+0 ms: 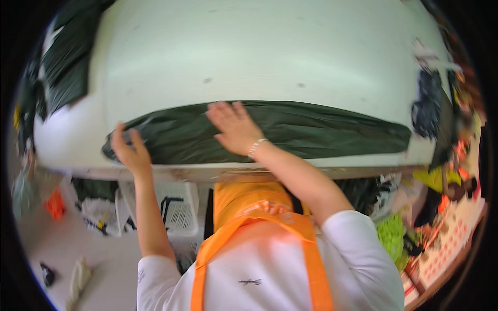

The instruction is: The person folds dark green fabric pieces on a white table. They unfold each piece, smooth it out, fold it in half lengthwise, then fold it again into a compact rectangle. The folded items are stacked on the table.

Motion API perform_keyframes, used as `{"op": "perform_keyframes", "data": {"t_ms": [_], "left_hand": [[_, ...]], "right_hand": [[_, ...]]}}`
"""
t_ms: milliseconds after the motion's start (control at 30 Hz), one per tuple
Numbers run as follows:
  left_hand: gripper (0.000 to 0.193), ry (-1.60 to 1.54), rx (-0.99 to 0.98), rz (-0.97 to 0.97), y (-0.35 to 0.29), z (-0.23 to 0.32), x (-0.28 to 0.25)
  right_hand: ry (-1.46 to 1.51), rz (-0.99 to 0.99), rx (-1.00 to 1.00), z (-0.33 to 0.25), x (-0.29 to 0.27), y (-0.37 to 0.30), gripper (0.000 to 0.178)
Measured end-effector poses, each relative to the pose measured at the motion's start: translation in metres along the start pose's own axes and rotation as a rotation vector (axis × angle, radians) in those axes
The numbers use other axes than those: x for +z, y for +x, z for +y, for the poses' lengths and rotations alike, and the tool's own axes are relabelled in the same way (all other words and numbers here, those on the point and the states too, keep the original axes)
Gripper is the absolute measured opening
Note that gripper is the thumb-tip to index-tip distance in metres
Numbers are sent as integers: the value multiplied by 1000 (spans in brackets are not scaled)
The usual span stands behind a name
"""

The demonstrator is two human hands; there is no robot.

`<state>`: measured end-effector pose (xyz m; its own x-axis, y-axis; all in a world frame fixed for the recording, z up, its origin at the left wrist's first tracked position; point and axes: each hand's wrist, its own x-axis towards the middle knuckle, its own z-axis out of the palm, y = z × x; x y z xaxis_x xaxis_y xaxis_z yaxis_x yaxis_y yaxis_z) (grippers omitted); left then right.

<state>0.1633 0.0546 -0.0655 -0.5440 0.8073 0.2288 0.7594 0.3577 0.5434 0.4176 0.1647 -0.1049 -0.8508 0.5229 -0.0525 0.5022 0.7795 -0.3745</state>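
Note:
A long strip of dark green, slightly shiny folded fabric (321, 129) lies along the near edge of the white table (249, 46). My right hand (236, 127) rests flat on it left of the middle, fingers outstretched, with a beaded bracelet at the wrist. At the strip's left end is my left hand (132, 150), its thumb and fingers apart and touching the fabric's edge. Small wrinkles run through the fabric beside both hands.
More dark fabric (70, 62) lies at the table's far left. A dark bundle (428, 103) sits at the right edge. Below the table stand white plastic baskets (181, 207). Bright green cloth (392, 238) and other pieces lie at lower right.

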Motion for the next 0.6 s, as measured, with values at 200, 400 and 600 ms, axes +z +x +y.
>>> {"op": "perform_keyframes", "data": {"t_ms": [200, 400, 600], "left_hand": [[83, 351, 361, -433, -62, 103, 98], [77, 378, 445, -419, -55, 92, 100], [71, 361, 482, -424, -39, 101, 116]], "right_hand": [[455, 242, -80, 47, -25, -59, 62], [-44, 60, 530, 213, -87, -272, 71], [-346, 344, 897, 390, -117, -414, 66]]}}
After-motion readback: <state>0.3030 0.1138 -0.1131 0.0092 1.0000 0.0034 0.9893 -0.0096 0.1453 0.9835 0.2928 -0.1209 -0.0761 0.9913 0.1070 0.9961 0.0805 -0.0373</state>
